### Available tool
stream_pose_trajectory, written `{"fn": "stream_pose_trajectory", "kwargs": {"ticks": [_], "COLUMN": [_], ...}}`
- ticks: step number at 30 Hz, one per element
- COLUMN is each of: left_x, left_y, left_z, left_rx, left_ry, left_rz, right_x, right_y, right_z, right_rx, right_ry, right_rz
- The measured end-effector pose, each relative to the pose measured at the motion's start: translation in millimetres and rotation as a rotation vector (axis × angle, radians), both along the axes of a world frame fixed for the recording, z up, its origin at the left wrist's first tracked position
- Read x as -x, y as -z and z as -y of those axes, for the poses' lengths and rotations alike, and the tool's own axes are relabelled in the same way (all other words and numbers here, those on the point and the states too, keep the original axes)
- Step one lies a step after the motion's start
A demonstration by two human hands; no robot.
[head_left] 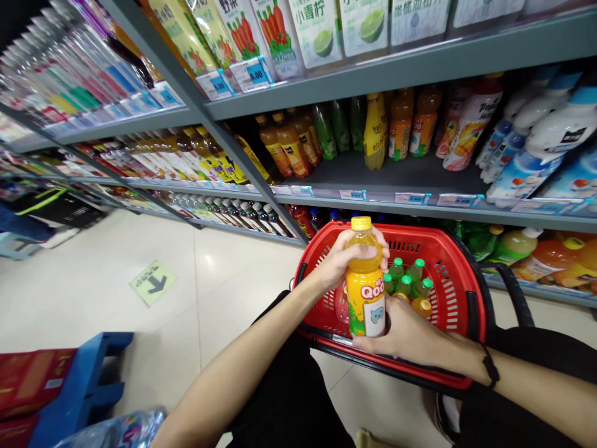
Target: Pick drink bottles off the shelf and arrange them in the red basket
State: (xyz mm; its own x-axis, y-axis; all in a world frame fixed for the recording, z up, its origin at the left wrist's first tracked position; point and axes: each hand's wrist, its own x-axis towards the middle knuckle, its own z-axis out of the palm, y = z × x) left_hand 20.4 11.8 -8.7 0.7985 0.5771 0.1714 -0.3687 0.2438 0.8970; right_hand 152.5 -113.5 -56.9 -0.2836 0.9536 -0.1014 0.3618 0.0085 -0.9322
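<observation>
An orange juice bottle [365, 286] with a yellow cap stands upright over a red shopping basket [454, 292]. My left hand [338, 261] is wrapped round its upper part from the left. My right hand [405, 333] grips its base and label from the right. Inside the basket lie several green-capped bottles [407, 280] and one orange-capped bottle [422, 305].
Grey shelves [373, 68] full of drink bottles run along the front and the left. A yellow bottle [374, 130] stands on the middle shelf. A blue pallet [84, 386] with red boxes sits lower left. A floor arrow sticker [153, 282] marks the pale tiles.
</observation>
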Motion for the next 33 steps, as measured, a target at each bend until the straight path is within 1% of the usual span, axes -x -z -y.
{"fn": "stream_pose_trajectory", "kwargs": {"ticks": [7, 18, 33], "left_x": [-0.2, 0.3, 0.1], "left_y": [-1.5, 1.4, 1.9], "left_z": [1.0, -0.6, -0.6], "left_rx": [-0.003, -0.007, -0.005], "left_ry": [-0.012, 0.009, -0.006], "left_rz": [-0.009, 0.01, -0.008], "right_x": [0.7, 0.2, -0.3], "right_y": [-2.2, -0.3, -0.3], "right_z": [-0.1, 0.3, -1.1], "right_rx": [0.017, 0.045, 0.037], "right_ry": [0.004, 0.002, -0.002], "right_rz": [0.014, 0.012, 0.008]}}
